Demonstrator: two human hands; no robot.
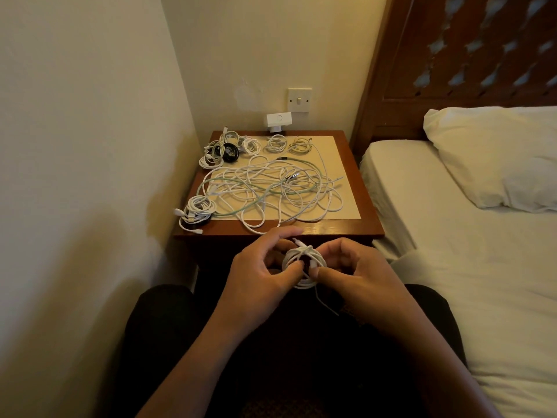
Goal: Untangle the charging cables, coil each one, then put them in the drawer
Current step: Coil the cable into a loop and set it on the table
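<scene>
A small coil of white cable (304, 260) hangs between my hands, just in front of the bedside table (331, 230). My left hand (259, 273) grips the coil's left side. My right hand (352, 267) pinches its right side, and a short loose tail (324, 303) dangles below. On the table top lies a loose tangle of white and pale green cables (271, 191). Several coiled cables sit along the back edge (275, 143) and at the back left, one black (230, 152). Another coiled bundle (197, 209) rests at the front left corner. No drawer shows.
The table stands in a corner, a wall close on the left. A bed (452, 230) with a pillow (494, 155) and a dark wooden headboard lies to the right. A white adapter (278, 119) is plugged in below a wall switch (299, 100).
</scene>
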